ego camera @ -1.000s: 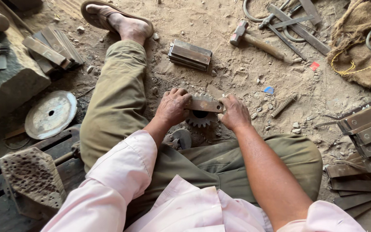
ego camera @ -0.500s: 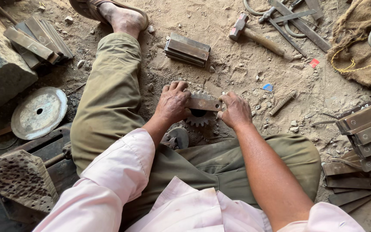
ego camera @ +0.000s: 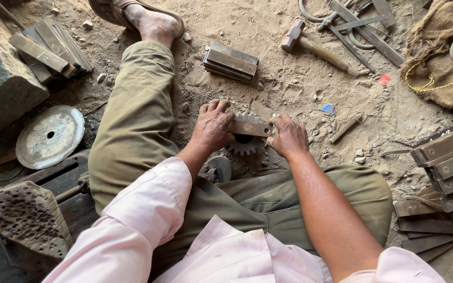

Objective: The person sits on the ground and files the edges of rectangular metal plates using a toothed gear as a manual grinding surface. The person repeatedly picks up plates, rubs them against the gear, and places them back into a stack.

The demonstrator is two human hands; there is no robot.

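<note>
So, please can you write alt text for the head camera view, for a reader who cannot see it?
A person sitting on a sandy floor holds a flat metal bar across a toothed gear, left hand and right hand at its ends. Nearby lie a hammer, stacked metal plates and a round disc.

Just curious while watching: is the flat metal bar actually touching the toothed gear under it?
Touching. The head view shows the flat metal bar lying across the toothed gear, with both hands pressing its ends.
</note>
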